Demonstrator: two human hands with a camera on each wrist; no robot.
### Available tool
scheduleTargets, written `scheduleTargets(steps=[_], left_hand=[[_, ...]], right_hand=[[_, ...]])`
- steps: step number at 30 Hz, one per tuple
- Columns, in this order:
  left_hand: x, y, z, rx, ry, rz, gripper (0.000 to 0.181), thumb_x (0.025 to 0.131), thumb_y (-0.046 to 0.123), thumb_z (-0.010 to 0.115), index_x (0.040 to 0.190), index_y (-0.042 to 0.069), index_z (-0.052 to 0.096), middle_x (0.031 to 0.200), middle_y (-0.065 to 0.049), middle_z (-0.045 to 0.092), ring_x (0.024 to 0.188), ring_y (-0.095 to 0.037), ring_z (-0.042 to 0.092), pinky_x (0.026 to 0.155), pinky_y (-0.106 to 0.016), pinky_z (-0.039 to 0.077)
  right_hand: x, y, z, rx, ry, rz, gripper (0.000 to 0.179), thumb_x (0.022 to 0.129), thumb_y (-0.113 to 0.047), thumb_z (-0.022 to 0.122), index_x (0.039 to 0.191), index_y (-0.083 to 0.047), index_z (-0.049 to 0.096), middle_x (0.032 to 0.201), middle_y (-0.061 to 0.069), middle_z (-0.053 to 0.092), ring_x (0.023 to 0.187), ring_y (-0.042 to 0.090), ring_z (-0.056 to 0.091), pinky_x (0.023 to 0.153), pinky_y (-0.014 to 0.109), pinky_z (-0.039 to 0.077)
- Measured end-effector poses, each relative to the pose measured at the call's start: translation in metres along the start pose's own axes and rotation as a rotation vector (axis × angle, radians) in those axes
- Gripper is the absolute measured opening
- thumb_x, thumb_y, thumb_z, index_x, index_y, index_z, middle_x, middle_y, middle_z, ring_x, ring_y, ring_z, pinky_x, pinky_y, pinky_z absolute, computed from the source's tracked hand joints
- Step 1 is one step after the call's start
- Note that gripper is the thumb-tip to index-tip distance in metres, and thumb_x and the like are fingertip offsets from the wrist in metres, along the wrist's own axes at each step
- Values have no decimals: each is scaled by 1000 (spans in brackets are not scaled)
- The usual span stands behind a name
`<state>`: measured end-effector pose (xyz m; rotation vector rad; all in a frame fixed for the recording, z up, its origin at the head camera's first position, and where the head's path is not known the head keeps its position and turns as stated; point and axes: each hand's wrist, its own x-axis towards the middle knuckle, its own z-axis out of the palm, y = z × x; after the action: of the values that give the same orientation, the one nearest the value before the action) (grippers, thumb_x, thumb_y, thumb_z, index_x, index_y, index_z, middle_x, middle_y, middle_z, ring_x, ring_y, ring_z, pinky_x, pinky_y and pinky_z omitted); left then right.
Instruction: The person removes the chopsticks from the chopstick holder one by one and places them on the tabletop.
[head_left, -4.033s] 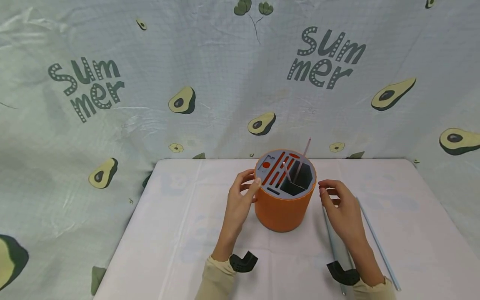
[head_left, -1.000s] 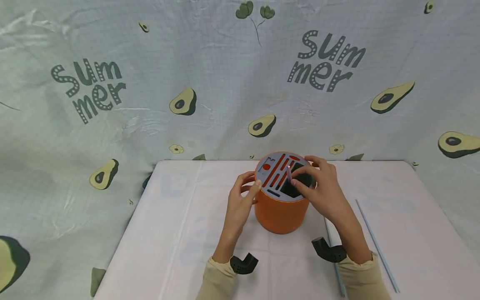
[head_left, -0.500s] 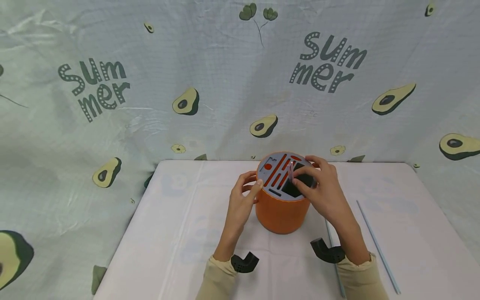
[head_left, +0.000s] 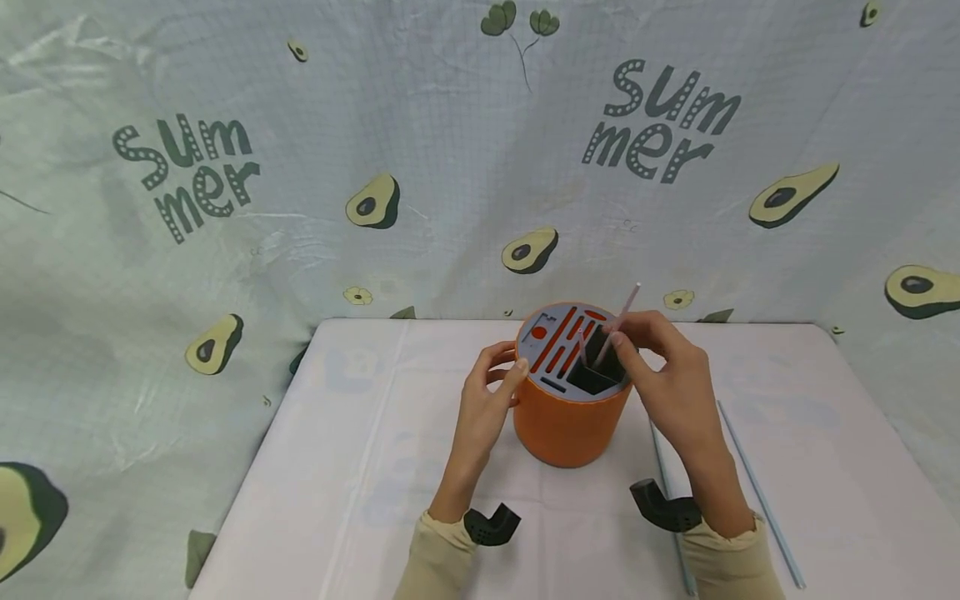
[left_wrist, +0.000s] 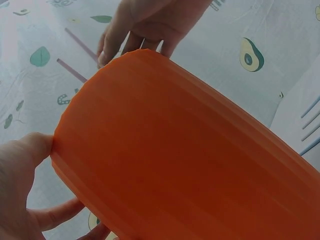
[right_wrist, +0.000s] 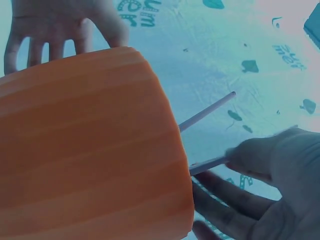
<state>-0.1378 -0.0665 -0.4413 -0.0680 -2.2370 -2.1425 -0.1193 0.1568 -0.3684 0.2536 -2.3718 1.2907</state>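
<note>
In the head view an orange desk organizer (head_left: 570, 433) with a grey slotted top stands upright on the table. My left hand (head_left: 485, 400) holds its left side, thumb at the rim and fingers along the wall. My right hand (head_left: 670, 375) is over the right rim and pinches a thin pink straw (head_left: 630, 302) that leans back and right out of the large dark compartment (head_left: 592, 382). Another pink straw (head_left: 582, 343) stands in the same compartment, its end just above the top. In the right wrist view both straws (right_wrist: 207, 111) stick out past the rim.
Right of the organizer, long thin blue straws (head_left: 761, 496) lie on the white-covered table (head_left: 360, 500), partly under my right forearm. The left wrist view shows several of them (left_wrist: 311, 125). Behind the table hangs a cloth (head_left: 442, 125) printed with avocados.
Four seconds ago my right hand was beside the organizer, holding no straw. Then it went over the compartment and drew the straws together. Now it has shifted right, and one straw leans right.
</note>
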Motion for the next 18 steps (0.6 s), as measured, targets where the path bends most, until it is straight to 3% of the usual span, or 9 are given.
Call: scheduleTargets(steps=[3, 5, 9, 12, 15, 18], left_hand=[[0, 0, 1, -2, -2, 0, 44, 100, 41, 69, 141, 26, 61, 140, -5, 61, 115, -26, 58, 84, -38, 61], [1, 1, 1, -1, -4, 0, 44, 100, 41, 69, 141, 26, 60, 140, -5, 61, 116, -27, 58, 84, -39, 61], [1, 1, 2, 2, -1, 1, 44, 100, 41, 68, 140, 26, 61, 139, -5, 62, 115, -27, 58, 84, -39, 61], [1, 1, 2, 5, 5, 0, 43, 100, 41, 69, 140, 26, 61, 139, -5, 62, 114, -25, 59, 84, -39, 61], [0, 2, 2, 7, 6, -1, 44, 100, 41, 68, 140, 25, 61, 139, -5, 62, 114, -23, 58, 84, -40, 61], [0, 1, 2, 6, 6, -1, 44, 100, 41, 68, 141, 25, 61, 140, -6, 61, 114, -24, 58, 84, -40, 62]], right_hand=[[1, -2, -1, 38, 55, -13, 22, 106, -20, 63, 125, -12, 68, 114, 1, 76, 104, -5, 63, 96, 14, 47], [1, -1, -1, 82, 98, -35, 22, 106, -16, 62, 126, -10, 67, 113, 4, 75, 101, -2, 66, 93, 11, 49], [2, 1, -1, 181, 179, -129, 23, 104, -6, 61, 127, -2, 65, 110, 8, 73, 98, 5, 70, 87, 12, 55], [3, 1, -1, 258, 248, -206, 24, 102, 3, 60, 126, 6, 62, 108, 2, 72, 96, 8, 71, 85, 15, 58], [4, 0, -2, 354, 351, -283, 23, 100, 9, 59, 123, 15, 58, 107, -1, 71, 93, 13, 71, 83, 19, 60], [5, -3, -3, 466, 467, -357, 24, 100, 9, 59, 119, 22, 53, 105, 5, 70, 89, 16, 69, 81, 20, 61]])
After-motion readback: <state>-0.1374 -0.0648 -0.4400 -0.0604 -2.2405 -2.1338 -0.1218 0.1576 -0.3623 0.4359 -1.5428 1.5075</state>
